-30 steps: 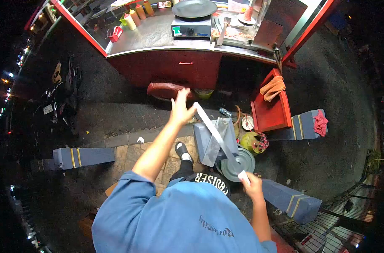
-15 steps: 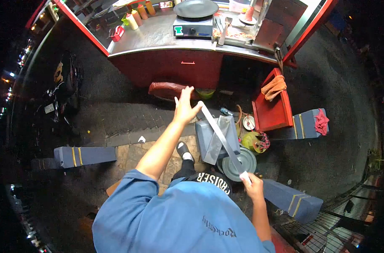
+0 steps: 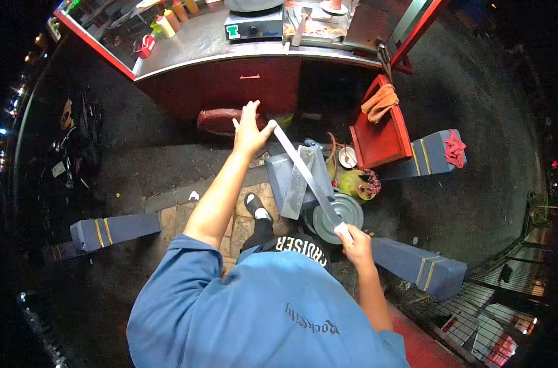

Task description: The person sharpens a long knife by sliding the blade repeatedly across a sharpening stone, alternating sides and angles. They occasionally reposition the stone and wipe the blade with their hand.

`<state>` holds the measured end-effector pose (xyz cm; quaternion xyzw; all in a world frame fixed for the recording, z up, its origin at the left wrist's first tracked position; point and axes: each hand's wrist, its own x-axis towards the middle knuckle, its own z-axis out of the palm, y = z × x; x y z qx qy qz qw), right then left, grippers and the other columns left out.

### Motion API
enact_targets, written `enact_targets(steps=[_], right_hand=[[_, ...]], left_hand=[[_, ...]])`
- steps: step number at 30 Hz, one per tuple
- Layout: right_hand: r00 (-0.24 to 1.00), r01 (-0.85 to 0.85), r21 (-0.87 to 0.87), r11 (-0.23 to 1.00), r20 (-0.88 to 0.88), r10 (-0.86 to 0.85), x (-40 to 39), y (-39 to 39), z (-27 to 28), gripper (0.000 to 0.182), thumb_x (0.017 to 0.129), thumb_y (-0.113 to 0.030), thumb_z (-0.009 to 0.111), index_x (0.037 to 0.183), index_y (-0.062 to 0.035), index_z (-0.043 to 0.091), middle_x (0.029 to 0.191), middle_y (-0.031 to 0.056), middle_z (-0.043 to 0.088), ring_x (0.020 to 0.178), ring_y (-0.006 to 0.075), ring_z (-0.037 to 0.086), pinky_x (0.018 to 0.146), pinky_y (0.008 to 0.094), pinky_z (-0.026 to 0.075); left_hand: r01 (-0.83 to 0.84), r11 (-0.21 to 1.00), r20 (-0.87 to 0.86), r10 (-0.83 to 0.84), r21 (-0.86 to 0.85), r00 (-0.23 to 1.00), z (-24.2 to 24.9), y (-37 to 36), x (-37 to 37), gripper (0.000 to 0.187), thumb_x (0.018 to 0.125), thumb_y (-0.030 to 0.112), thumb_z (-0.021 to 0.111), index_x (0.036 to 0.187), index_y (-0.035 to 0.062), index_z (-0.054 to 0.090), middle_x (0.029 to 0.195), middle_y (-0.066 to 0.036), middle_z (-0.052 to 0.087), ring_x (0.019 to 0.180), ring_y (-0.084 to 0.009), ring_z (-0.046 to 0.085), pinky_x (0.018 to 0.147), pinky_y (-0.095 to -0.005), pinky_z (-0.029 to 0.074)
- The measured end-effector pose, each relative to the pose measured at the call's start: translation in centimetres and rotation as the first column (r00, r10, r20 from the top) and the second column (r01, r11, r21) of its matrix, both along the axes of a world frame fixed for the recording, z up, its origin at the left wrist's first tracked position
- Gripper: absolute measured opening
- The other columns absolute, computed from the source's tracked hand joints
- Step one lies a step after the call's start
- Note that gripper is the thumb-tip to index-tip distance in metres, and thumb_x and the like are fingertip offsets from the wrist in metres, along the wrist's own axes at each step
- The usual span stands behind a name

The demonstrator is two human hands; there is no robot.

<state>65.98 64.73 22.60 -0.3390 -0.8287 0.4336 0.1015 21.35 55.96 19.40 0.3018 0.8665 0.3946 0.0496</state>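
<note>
A long flat blade [image 3: 306, 172] with a white handle slants across the middle, over a grey metal piece [image 3: 299, 187] and a grey box [image 3: 282, 178]. My right hand [image 3: 356, 244] is closed around the white handle at its lower end. At the upper end my left hand [image 3: 252, 133] has its fingers spread, and its thumb is at the tip of the blade. Beneath the lower part of the blade is a round grey lid [image 3: 346, 213].
Ahead stands a red cart [image 3: 230, 83] with a burner [image 3: 254, 29], bottles [image 3: 166, 26] and a spatula [image 3: 301, 27]. A red stool-like frame [image 3: 380, 138] holds an orange cloth [image 3: 380, 103]. Blue-grey benches [image 3: 116, 231] stand left and right. A green container [image 3: 352, 182] is near the lid.
The whole scene has shifted slightly left and up in the view. Both hands keep about the same pose on the blade.
</note>
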Motion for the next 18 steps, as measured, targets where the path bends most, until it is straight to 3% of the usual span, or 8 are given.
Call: enact_targets(steps=[2,4,5,7,10,14,16,18], right_hand=[[0.980,-0.018,-0.126,0.992,0.196,0.043,5.4,0.2,1.3,0.028,0.087,-0.019,0.078,0.111,-0.0044,0.073,0.101,0.0191,0.075,0.090,0.0346,0.075,0.078,0.0383,0.056],[0.983,-0.083,-0.162,0.983,0.152,0.108,10.3,0.6,2.7,0.027,0.084,-0.015,0.080,0.106,-0.0018,0.075,0.097,0.0167,0.077,0.089,0.0260,0.077,0.079,0.0362,0.057],[0.963,-0.041,-0.202,0.979,0.253,0.093,11.9,0.6,3.8,0.026,0.083,-0.015,0.080,0.105,-0.0017,0.076,0.095,0.0151,0.077,0.087,0.0255,0.077,0.080,0.0354,0.058],[0.958,-0.044,-0.212,0.976,0.269,0.102,13.3,1.0,3.4,0.028,0.083,-0.015,0.080,0.107,-0.0012,0.076,0.098,0.0152,0.077,0.089,0.0251,0.076,0.081,0.0357,0.057],[0.985,-0.048,-0.175,0.983,0.154,0.076,7.7,2.2,1.9,0.030,0.086,-0.017,0.078,0.111,0.0007,0.074,0.104,0.0169,0.077,0.095,0.0256,0.075,0.086,0.0371,0.056],[0.999,0.010,0.107,0.994,0.034,-0.014,-1.9,3.3,1.4,0.026,0.091,-0.019,0.073,0.111,-0.0019,0.071,0.097,0.0201,0.074,0.089,0.0296,0.074,0.080,0.0385,0.055],[0.999,0.005,0.123,0.992,-0.032,-0.001,-3.3,3.6,3.5,0.027,0.092,-0.016,0.073,0.115,-0.0015,0.068,0.101,0.0202,0.073,0.094,0.0325,0.073,0.084,0.0395,0.055],[0.999,0.018,0.090,0.996,-0.049,-0.014,-2.2,2.9,5.3,0.030,0.092,-0.014,0.072,0.119,-0.0018,0.066,0.104,0.0203,0.072,0.097,0.0339,0.073,0.086,0.0402,0.055]], left_hand=[[0.114,0.993,0.021,-0.114,0.029,0.993,-2.0,-3.0,4.2,0.087,0.088,0.042,0.075,0.159,0.0152,0.034,0.167,-0.019,0.029,0.157,-0.0365,0.020,0.122,-0.0688,0.008],[0.198,0.980,0.160,-0.199,0.021,0.967,-0.6,-6.7,9.6,0.089,0.085,0.041,0.078,0.159,0.0161,0.035,0.167,-0.019,0.029,0.158,-0.0380,0.018,0.121,-0.0700,0.004],[0.224,0.974,0.175,-0.223,0.011,0.959,0.0,-8.0,11.5,0.089,0.084,0.040,0.078,0.158,0.0170,0.036,0.167,-0.019,0.029,0.158,-0.0397,0.018,0.121,-0.0701,0.004],[0.246,0.969,0.181,-0.244,0.011,0.953,0.6,-8.3,12.5,0.087,0.084,0.038,0.078,0.158,0.0175,0.037,0.167,-0.019,0.029,0.158,-0.0401,0.018,0.121,-0.0701,0.004],[0.188,0.981,0.030,-0.190,0.045,0.981,-1.9,-4.2,6.7,0.084,0.087,0.044,0.077,0.157,0.0175,0.039,0.168,-0.016,0.030,0.158,-0.0359,0.020,0.120,-0.0711,0.005],[-0.001,1.000,-0.175,0.002,0.009,0.985,1.0,2.8,-2.8,0.090,0.086,0.051,0.077,0.157,0.0148,0.036,0.167,-0.018,0.029,0.157,-0.0356,0.022,0.119,-0.0725,0.009],[0.014,0.958,-0.211,0.049,0.287,0.976,6.6,3.6,-4.3,0.084,0.084,0.051,0.079,0.149,0.0086,0.047,0.158,-0.022,0.043,0.148,-0.0380,0.038,0.120,-0.0681,0.018],[0.029,0.858,-0.240,0.111,0.514,0.964,11.2,2.1,-3.5,0.073,0.089,0.044,0.078,0.141,-0.0023,0.053,0.141,-0.024,0.058,0.133,-0.0381,0.054,0.116,-0.0449,0.037]])
